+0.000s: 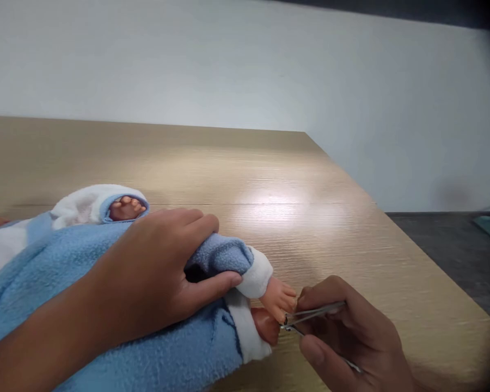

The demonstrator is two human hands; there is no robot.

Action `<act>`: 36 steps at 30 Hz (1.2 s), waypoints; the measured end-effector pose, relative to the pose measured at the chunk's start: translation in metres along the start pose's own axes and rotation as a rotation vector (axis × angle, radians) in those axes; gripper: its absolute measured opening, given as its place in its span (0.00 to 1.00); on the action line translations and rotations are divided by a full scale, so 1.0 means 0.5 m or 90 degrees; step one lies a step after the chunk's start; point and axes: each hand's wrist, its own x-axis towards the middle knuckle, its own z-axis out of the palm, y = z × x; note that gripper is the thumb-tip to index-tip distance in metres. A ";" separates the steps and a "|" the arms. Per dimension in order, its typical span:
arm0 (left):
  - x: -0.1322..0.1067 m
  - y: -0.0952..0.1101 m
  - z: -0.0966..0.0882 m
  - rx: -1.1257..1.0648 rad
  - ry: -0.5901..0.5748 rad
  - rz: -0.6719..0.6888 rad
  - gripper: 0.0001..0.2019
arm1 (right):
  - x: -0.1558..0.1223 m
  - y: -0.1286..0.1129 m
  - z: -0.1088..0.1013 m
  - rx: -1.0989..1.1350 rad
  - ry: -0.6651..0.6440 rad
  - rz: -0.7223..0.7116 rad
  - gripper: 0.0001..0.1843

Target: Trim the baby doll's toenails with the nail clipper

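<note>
Evidently, a doll (175, 359) in blue and white fleece is laid across the near left of a wooden surface (351, 245). One blue sleeve (224, 253) is gripped by the left hand (163, 261), and beyond its white cuff (259, 275) small digits (286, 296) are exposed, pointing right. Metal clippers (320, 311) are pinched in the right hand (359, 332), their tip placed at the nearest digit; whether it is caught between the cutting edges cannot be told.

If the sleeve were allowed to roll under the thumb, the digits could be turned and the tip made to slip. Soft material might be nicked if the tip were set too deep. A darker limb end (266, 325), lying just beside the tip on the near side, could be scraped by a slip.

The left forearm is stretched from the near left across the doll, palm down, with fingers draped over the sleeve's far side and the thumb pressed along its near side. The right hand is set low at the near right, its fingers curled, with the clippers kept between forefinger and thumb.
</note>
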 end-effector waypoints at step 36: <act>-0.005 -0.004 0.000 0.003 0.023 0.007 0.20 | 0.022 -0.036 -0.009 -0.250 0.076 -0.130 0.17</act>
